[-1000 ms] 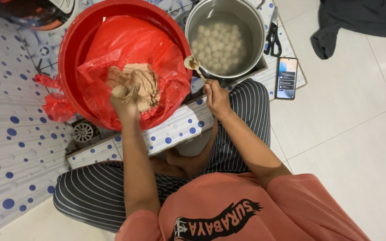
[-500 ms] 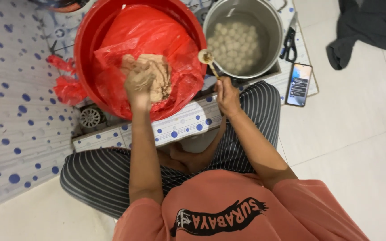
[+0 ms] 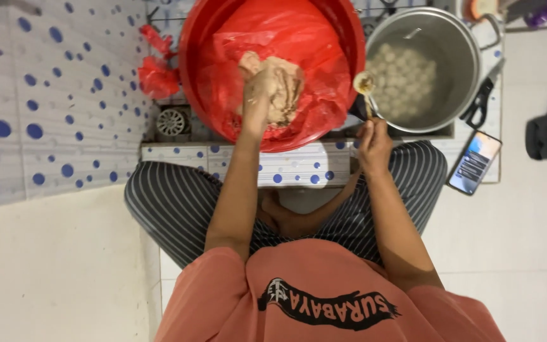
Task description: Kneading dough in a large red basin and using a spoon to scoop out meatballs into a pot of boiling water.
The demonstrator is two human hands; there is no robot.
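Sticky beige dough [image 3: 281, 88] — round red basin [image 3: 192, 76], steel spoon [image 3: 366, 88]

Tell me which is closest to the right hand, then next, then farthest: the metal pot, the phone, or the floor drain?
From the right hand, in the head view:
1. Metal pot, just above the hand, beside the spoon it holds.
2. Phone, lying on the floor to the right.
3. Floor drain, far over on the left side.

Lit phone [image 3: 474, 162], slim rectangle with black rim and pale blue-white screen, lying tilted at right of frame beside the pot [image 3: 463, 44]. Red plastic bag [image 3: 299, 38] lining the basin, upper centre.
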